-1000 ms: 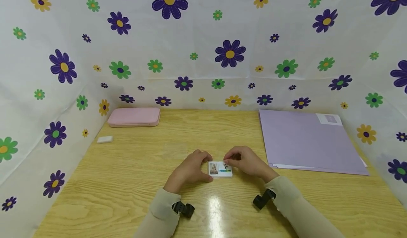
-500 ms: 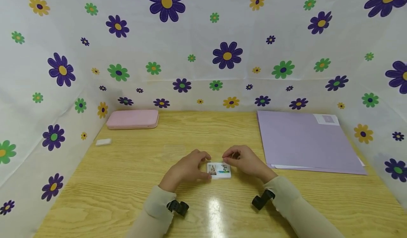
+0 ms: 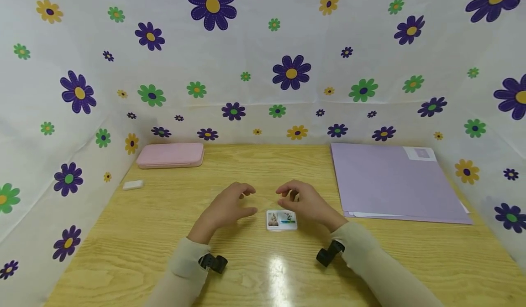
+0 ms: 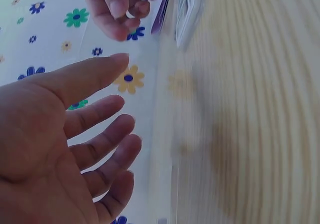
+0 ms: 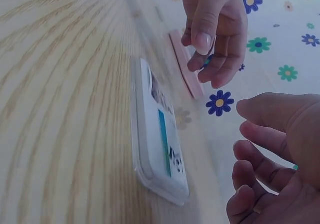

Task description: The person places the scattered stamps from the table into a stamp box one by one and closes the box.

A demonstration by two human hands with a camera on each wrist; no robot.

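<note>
A small flat white stack, seemingly cards in a clear plastic case point(image 3: 281, 220), lies on the table between the hands. Its top shows a statue picture, a black-and-white figure and a blue-green stripe; the right wrist view shows the case's rounded clear edge. To its left, the left hand point(image 3: 228, 209) hovers apart from it, thumb and fingers spread with nothing between them. Just behind its right end is the right hand point(image 3: 306, 202), fingers loosely bent and holding nothing. The left wrist view shows the left palm and straight thumb plainly.
At the back left lies a pink pencil case point(image 3: 170, 155), with a white eraser-like block point(image 3: 133, 184) in front of it. A large purple folder point(image 3: 396, 184) with papers under it covers the back right. Flower-printed cloth point(image 3: 263, 60) encloses the table point(image 3: 135, 252).
Both hands have come away from the case: the left drew back to the left, the right lifted slightly. The case stays on the table, its top uncovered.
</note>
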